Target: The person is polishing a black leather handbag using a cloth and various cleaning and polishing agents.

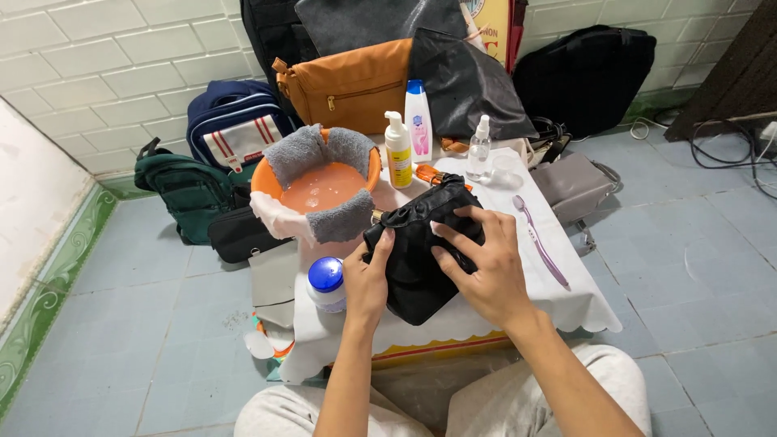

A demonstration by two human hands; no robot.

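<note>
Blue floor tiles [696, 267] and a white tiled wall [105, 73] frame a low table [566, 303] draped in white cloth, seen from above.

At the table's near middle I hold a black bag [417, 267]. It is small, soft and crumpled, of a slightly shiny material, with a brass-coloured fitting at its far left corner. It rests on the cloth, tipped up between both hands.

My left hand [366, 283] grips the bag's left side, thumb on top, fingers hidden behind it. My right hand [481, 263] lies over the bag's right side, fingers curled and pressing into the black material.

Just left of my left hand stands a white jar [327, 285] with a blue lid. Farther left and beyond it sits an orange basin [324, 188] of cloudy pinkish water, grey cloths [312, 150] hung over its rim. Beyond the bag stand a yellow pump bottle [397, 150], a white bottle [418, 120] and a clear spray bottle [479, 150]. A purple toothbrush [541, 241] lies on the cloth to the right.

Against the far wall lie a tan bag [348, 85], a striped navy backpack [235, 121] and a green backpack [182, 186].
</note>
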